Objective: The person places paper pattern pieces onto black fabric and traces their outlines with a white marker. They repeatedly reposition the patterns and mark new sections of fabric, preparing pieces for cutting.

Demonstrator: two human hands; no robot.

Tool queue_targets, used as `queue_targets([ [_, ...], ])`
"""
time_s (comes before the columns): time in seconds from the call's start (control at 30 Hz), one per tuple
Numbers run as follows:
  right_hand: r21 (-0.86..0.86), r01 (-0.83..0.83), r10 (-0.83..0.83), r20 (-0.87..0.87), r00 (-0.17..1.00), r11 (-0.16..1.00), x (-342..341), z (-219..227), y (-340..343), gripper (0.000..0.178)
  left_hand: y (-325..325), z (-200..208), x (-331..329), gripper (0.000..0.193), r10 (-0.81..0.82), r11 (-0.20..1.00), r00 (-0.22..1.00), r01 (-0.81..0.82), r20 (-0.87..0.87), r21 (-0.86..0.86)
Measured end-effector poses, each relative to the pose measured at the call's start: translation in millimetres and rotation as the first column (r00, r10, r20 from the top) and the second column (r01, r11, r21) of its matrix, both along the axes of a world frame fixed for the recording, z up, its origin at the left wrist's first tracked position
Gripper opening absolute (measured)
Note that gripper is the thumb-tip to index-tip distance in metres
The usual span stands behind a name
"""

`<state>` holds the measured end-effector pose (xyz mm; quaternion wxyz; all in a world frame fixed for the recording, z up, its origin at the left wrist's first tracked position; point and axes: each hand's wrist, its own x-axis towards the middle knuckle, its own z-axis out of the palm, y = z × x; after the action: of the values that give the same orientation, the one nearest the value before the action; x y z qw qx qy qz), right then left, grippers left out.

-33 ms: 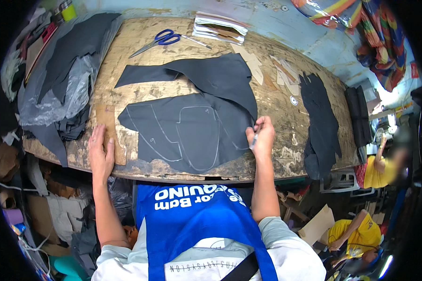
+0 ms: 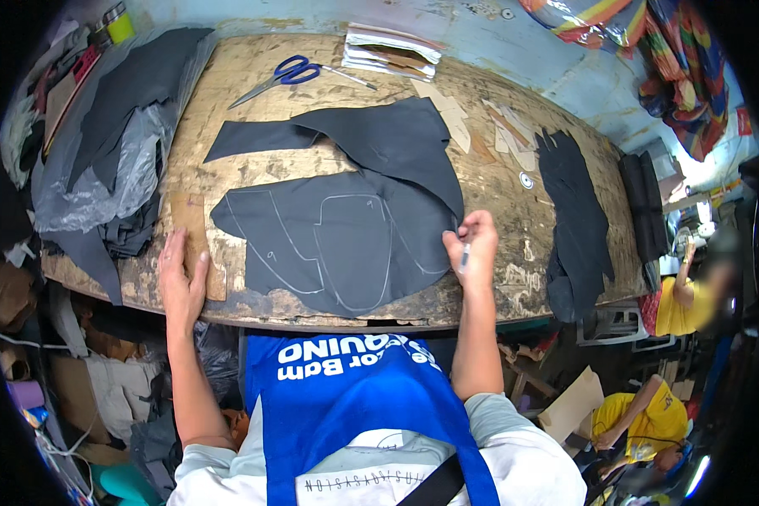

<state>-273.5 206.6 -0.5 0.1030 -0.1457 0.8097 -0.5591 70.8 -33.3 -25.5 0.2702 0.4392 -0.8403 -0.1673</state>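
A large dark grey sheet point(image 2: 354, 244), looking like leather, lies on the worn wooden table, its far part folded over on itself. Pale outlines of curved pattern shapes are drawn on its near part. At the sheet's right edge, my right hand point(image 2: 476, 244) is closed round a slim pen point(image 2: 465, 257). My left hand point(image 2: 182, 274) lies flat with fingers stretched over a brown card template point(image 2: 191, 215), left of the sheet. Beyond the sheet are blue-handled scissors point(image 2: 288, 74) and another pen point(image 2: 350, 78).
Dark sheets and clear plastic point(image 2: 131, 169) are piled at the left. More dark pieces point(image 2: 572, 219) lie on the right, near paper templates point(image 2: 508, 131). A stack of folded paper point(image 2: 392, 51) stands by the wall. Two people in yellow shirts point(image 2: 641, 426) are at the right.
The pen has turned a little in my right hand and its end sits slightly farther right. My left hand stays on the template.
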Motion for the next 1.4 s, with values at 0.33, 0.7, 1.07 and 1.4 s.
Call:
queue_targets([
  [0.33, -0.390, -0.052, -0.151, -0.472, 0.868, 0.920, -21.1, 118.1, 79.6, 0.045, -15.3, 31.6, -16.7, 0.072, 0.058, 0.982, 0.993, -0.076, 0.105, 0.174],
  [0.7, -0.369, -0.095, -0.294, -0.851, 0.436, 0.925, -181.1, 234.4, 135.1, 0.031, -28.6, 41.5, -29.7, 0.064, -0.112, 0.994, 0.872, 0.101, 0.476, 0.048],
  [1.07, 0.188, 0.781, -0.281, -0.862, 0.421, 0.595, -180.9, 108.4, 200.7, 0.027, -48.4, 31.6, -68.2, 0.032, 0.552, 0.196, 0.645, 0.515, -0.528, 0.834],
  [1.4, 0.378, 0.062, 0.176, -0.562, 0.808, 0.924, -66.5, -18.9, -52.0, 0.023, -102.1, 32.3, -248.5, 0.026, 0.391, 0.094, 0.725, 0.582, -0.567, 0.808],
])
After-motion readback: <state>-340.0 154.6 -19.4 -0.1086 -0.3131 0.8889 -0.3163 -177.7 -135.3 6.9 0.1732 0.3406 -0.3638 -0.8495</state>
